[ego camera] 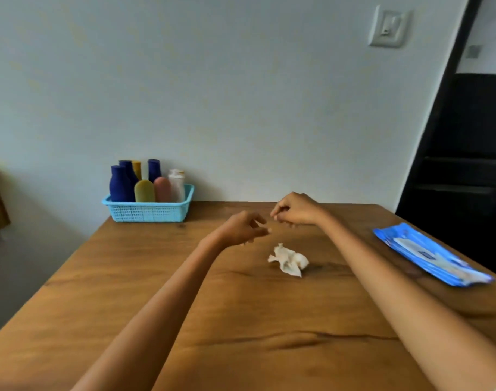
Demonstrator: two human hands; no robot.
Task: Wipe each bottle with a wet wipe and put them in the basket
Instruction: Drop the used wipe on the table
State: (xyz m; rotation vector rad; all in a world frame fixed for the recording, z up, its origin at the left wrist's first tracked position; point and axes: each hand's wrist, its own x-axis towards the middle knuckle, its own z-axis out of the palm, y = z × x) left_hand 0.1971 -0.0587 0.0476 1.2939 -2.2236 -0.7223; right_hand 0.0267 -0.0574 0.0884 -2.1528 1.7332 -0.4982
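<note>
bottles: several bottles (145, 183) stand upright, packed close, inside the basket at the far left corner of the table. three are dark blue, one yellow with a rounded top, one pink, one clear, and a yellow neck shows behind the blue ones.
basket: light blue plastic basket (149, 213) with a perforated wall, set on the table's far edge, close to the wall.
used wipe: a crumpled white wipe (289, 259) lies on the table, near the middle, just nearer the camera than both hands and touching neither.
left hand: the left hand (245, 228) hovers above the table, fingers loosely curled with the tips pointing right, holding nothing that can be seen; it is a little blurred.
right hand: the right hand (296, 211) hovers beside it, slightly farther back, fingers curled under with the tips drawn together toward the thumb, pointing left. whether anything small is pinched there i cannot tell.
gap: the two sets of fingertips are near each other but apart.
pack of wipes: a flat blue pack (430, 255) lies at the right edge of the table, well apart from the hands.
table: brown wooden table (241, 320), both bare forearms stretched over it.
wall: pale wall behind, with a white switch (388, 29) at upper right.
</note>
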